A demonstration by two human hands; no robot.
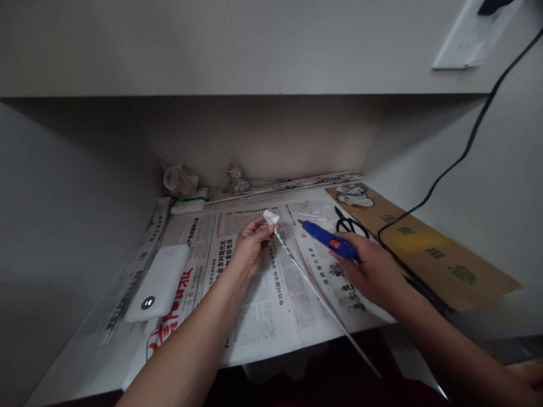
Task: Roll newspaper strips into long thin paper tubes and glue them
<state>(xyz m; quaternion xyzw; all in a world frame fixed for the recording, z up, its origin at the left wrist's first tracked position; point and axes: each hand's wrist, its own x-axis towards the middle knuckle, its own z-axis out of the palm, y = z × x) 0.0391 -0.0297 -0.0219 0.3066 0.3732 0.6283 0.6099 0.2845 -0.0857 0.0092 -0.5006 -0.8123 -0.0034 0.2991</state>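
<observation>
Left hand [253,243] pinches white paper piece [271,217] at upper end of long thin stick [314,287]; stick slants down past right hand [368,265]. Right hand grips blue glue gun [330,239], tip toward left hand, apart from paper. Scissors [344,220] just beyond right hand.

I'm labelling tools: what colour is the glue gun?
The glue gun is mostly blue, with some red-orange; it shows in the head view.

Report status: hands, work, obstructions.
Left hand pinching thin stick near white paper tip. Right hand gripping blue glue gun, apart from stick. Black scissors close by gun.
</observation>
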